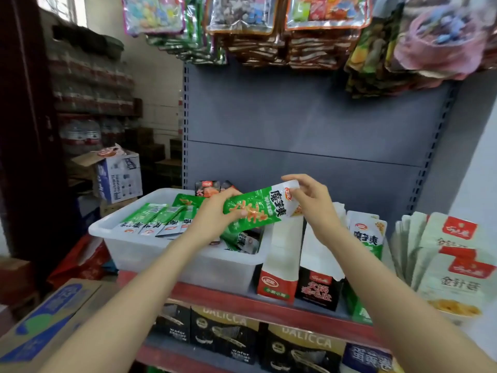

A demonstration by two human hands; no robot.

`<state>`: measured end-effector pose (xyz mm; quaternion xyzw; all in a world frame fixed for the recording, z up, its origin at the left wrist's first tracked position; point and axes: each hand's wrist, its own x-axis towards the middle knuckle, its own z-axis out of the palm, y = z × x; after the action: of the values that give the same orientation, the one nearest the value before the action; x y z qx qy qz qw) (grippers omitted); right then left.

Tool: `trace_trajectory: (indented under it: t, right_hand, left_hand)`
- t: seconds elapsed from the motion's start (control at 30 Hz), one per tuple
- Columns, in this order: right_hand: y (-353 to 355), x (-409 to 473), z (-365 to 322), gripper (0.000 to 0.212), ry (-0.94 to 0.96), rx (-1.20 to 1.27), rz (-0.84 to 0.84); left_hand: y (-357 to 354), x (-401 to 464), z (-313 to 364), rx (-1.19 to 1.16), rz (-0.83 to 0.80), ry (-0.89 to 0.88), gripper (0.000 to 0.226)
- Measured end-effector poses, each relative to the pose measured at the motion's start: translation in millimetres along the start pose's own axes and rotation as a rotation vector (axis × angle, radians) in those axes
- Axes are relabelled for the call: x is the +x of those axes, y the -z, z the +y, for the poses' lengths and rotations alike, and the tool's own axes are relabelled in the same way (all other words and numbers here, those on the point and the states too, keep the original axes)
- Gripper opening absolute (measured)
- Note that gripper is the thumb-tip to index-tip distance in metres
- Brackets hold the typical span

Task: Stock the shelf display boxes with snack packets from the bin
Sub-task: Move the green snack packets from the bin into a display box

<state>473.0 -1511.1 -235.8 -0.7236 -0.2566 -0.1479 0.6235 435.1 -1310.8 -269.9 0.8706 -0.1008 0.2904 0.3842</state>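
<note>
Over on the left, the clear plastic bin [166, 254] sits on the shelf, green snack packets [150, 220] lying flat inside, just below the left hand [215, 214]. That hand's fingers are curled round the lower end of 1 green packet [258, 208], held up tilted over the bin's right side. Right hand [312, 195] pinches its white top end between thumb and fingertips. Right under those fingers stand 2 display boxes [285, 259], red-and-white one touching the bin, black one beside it.

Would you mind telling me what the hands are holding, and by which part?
One green snack packet: left hand grips its lower end, right hand pinches its white top end.
</note>
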Motion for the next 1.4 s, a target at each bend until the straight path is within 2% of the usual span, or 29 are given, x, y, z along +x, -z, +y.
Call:
trace_trajectory:
  t: [0.13, 0.23, 0.33, 0.43, 0.53, 0.63, 0.73, 0.8, 0.9, 0.97, 1.07, 1.4]
  right_hand:
    - [50.3, -6.4, -6.2, 0.013, -0.026, -0.009, 0.112]
    - [88.4, -13.6, -11.9, 0.021, -0.023, -0.090, 0.143]
    - [123.3, -19.9, -14.7, 0.026, 0.019, -0.201, 0.236]
    - [152.1, -23.5, -18.5, 0.019, 0.110, -0.441, 0.313]
    - [171.9, -24.4, -22.8, 0.020, 0.164, -0.692, 0.341]
    - [181.1, -21.8, -22.1, 0.021, 0.213, -0.884, 0.347]
    - [181.2, -18.4, -18.9, 0.025, 0.191, -1.052, 0.287]
    - [178.2, -12.8, -11.2, 0.027, 0.135, -1.132, 0.180]
    - [170.9, -2.2, 3.0, 0.027, -0.006, -1.171, -0.029]
    - [166.3, 3.1, 9.8, 0.025, -0.091, -1.174, -0.107]
    - [160.4, 8.3, 17.1, 0.020, -0.154, -1.175, -0.131]
    - [156.4, 14.0, 30.7, 0.025, -0.373, -1.045, -0.156]
  left_hand:
    - [-35.0, 7.6, 33.1, -0.151, 0.039, -0.016, 0.019]
    - [-67.8, 17.5, 58.0, -0.281, -0.014, 0.011, 0.017]
    - [-98.2, 25.6, 84.5, -0.381, -0.142, 0.087, 0.020]
    - [-127.8, 32.7, 101.6, -0.319, -0.225, 0.078, 0.027]
    - [-150.2, 37.1, 107.7, -0.288, -0.200, 0.092, 0.029]
    - [-167.3, 40.6, 110.7, -0.183, -0.196, 0.120, 0.040]
    - [-180.8, 43.3, 111.2, -0.064, -0.332, 0.182, 0.063]
    - [-186.6, 45.2, 109.4, -0.063, -0.419, 0.240, 0.073]
    - [-189.0, 45.5, 110.5, -0.194, -0.499, 0.326, 0.070]
    - [-189.7, 45.4, 110.8, -0.253, -0.521, 0.347, 0.064]
    - [-190.4, 45.4, 110.2, -0.281, -0.530, 0.342, 0.061]
    - [-184.2, 43.2, 105.2, -0.274, -0.535, 0.290, 0.060]
